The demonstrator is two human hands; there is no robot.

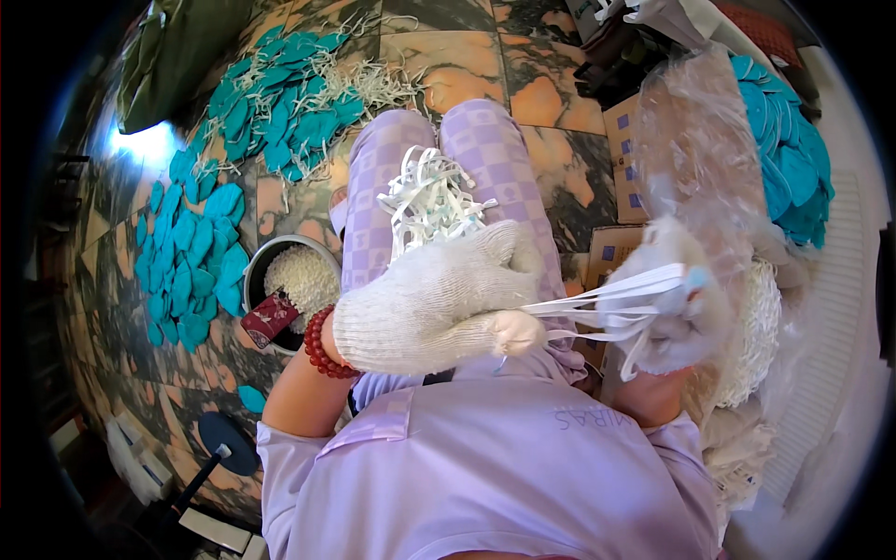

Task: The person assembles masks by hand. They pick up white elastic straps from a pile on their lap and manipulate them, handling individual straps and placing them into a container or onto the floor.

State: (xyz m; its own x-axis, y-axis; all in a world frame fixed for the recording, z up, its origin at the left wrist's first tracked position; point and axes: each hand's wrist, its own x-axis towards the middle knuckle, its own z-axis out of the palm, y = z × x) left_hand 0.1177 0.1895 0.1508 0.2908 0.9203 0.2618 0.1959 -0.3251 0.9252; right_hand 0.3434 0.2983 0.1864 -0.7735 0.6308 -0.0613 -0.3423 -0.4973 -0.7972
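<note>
Several narrow white straps (597, 303) run taut between my two hands in front of my waist. My left hand (439, 303), in a white knitted glove with one bare fingertip showing, is closed on one end of them. At the other end, my right hand (667, 303), also gloved and smeared by motion, appears closed on the straps, though its separate fingers are hard to make out. A loose heap of white straps (431, 201) lies on my lap just beyond my left hand.
Teal oval pads (191, 266) cover the tiled floor at left, with more teal pads and straps (289, 98) farther off. A pot of white grains (303, 280) stands beside my left leg. Clear plastic (695, 140), teal pads (784, 149) and cartons (623, 159) crowd the right.
</note>
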